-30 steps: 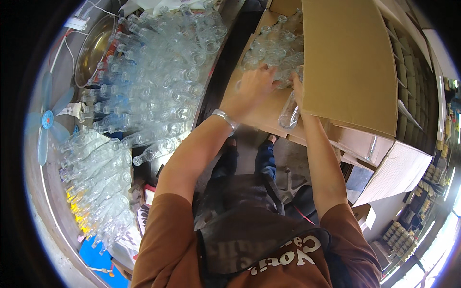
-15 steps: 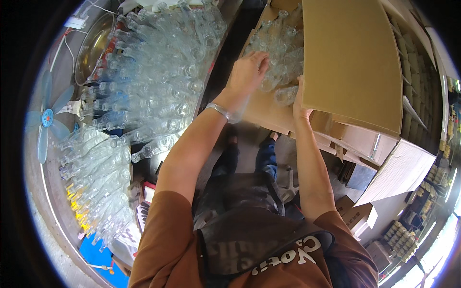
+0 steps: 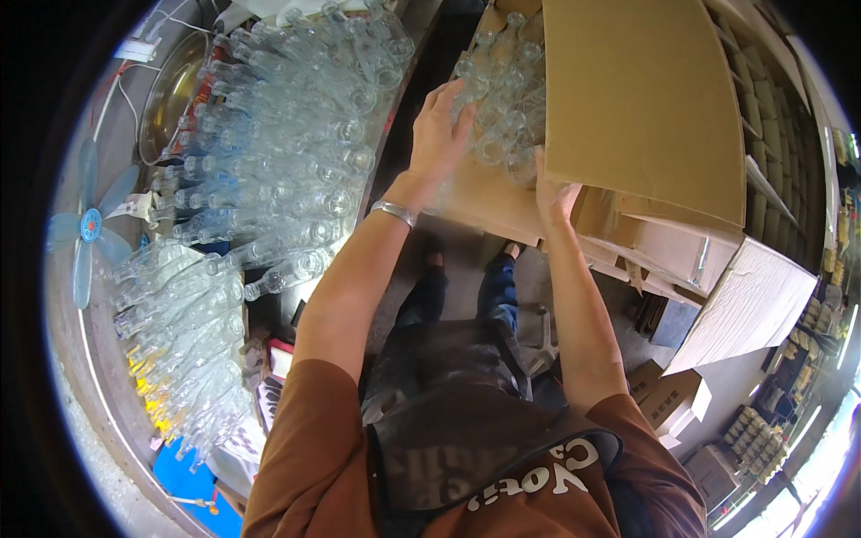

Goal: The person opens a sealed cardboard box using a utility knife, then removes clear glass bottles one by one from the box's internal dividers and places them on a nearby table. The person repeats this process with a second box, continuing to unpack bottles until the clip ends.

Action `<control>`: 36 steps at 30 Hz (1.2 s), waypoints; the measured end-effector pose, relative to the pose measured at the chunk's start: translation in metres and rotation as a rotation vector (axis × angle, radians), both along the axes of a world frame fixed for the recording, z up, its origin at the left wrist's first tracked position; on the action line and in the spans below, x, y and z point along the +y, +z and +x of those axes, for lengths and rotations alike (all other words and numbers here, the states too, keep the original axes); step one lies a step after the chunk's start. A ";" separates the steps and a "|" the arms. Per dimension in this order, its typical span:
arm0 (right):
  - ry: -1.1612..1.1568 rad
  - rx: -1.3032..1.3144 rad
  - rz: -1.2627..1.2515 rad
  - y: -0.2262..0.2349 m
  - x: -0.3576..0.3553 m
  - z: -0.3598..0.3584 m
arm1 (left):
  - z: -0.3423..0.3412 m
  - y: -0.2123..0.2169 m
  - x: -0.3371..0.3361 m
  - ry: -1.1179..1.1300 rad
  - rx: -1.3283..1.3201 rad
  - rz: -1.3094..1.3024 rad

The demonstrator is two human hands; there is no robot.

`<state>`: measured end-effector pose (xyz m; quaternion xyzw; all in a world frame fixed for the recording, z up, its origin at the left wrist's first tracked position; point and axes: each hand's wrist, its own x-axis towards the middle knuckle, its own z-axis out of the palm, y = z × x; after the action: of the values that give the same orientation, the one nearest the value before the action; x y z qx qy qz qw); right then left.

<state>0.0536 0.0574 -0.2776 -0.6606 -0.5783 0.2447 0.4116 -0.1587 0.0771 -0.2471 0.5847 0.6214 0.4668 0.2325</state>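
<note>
My left hand (image 3: pixel 438 134) is beside the near left side of an open cardboard carton (image 3: pixel 489 193). Its fingers curve round a clear glass bottle (image 3: pixel 439 195); the lower end shows faintly below the palm, blurred. Inside the carton, clear glass bottles (image 3: pixel 507 94) are heaped close together. My right hand (image 3: pixel 557 195) is at the carton's near side, by the edge of a raised flap (image 3: pixel 646 99). One fingertip points up next to the nearest bottle (image 3: pixel 522 164). The flap and the hand itself hide the other fingers, so its grip is unclear.
Rows of clear glass bottles (image 3: pixel 278 134) cover the table on the left. A blue-bladed fan (image 3: pixel 91 226) and a metal basin (image 3: pixel 175 94) lie beyond them. Divided cardboard (image 3: pixel 771 125) stands at the right, with a smaller carton (image 3: pixel 668 399) on the floor.
My left hand has shifted left and its fingers have straightened somewhat. My right hand has moved slightly left. The carton appears farther left in the picture.
</note>
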 end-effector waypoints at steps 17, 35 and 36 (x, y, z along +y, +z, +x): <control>0.146 -0.094 -0.193 -0.018 -0.109 0.050 | 0.043 -0.004 -0.033 -0.150 -0.031 0.059; -0.802 -0.168 0.257 0.253 -0.259 0.293 | 0.064 0.147 -0.085 -0.376 -0.458 -0.333; -0.755 -0.168 0.342 0.280 -0.233 0.291 | 0.086 0.157 -0.086 -0.505 -0.500 -0.266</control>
<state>0.3447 -0.1752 0.0022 -0.7660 -0.3596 -0.0775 0.5272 -0.0724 -0.0085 -0.0902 0.5522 0.4371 0.4382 0.5585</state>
